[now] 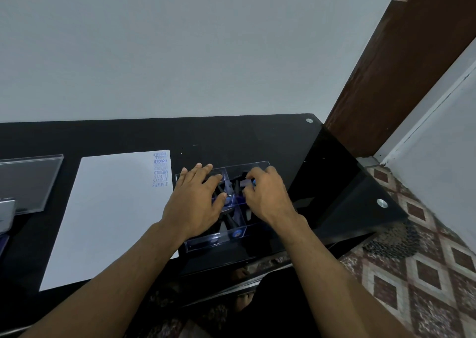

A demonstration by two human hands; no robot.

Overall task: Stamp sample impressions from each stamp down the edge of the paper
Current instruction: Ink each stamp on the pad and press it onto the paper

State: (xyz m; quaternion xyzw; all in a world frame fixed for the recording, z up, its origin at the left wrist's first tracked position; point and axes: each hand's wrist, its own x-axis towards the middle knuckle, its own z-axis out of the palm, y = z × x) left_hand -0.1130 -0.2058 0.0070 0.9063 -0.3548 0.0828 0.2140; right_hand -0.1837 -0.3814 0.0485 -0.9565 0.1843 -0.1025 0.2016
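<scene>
Two bare hands work over a clear plastic box (206, 242) divided into compartments, standing on a glossy black glass table (257, 136). Inside lie dark stamps (229, 220) with blue caps, partly hidden. The left hand (195, 201) lies flat over the box's left side, fingers straight and spread, holding nothing that shows. The right hand (268, 196) curls over the far right compartment — its fingertips pinch a small stamp with a blue end (247, 183). Just left of the box lies a smooth white sheet of paper (108, 214); a column of blue impressions (161, 168) — FRAGILE, SAMPLE, others blurred — runs down the far part of its right edge. A clear rectangular lid (28, 180) lies well left.
</scene>
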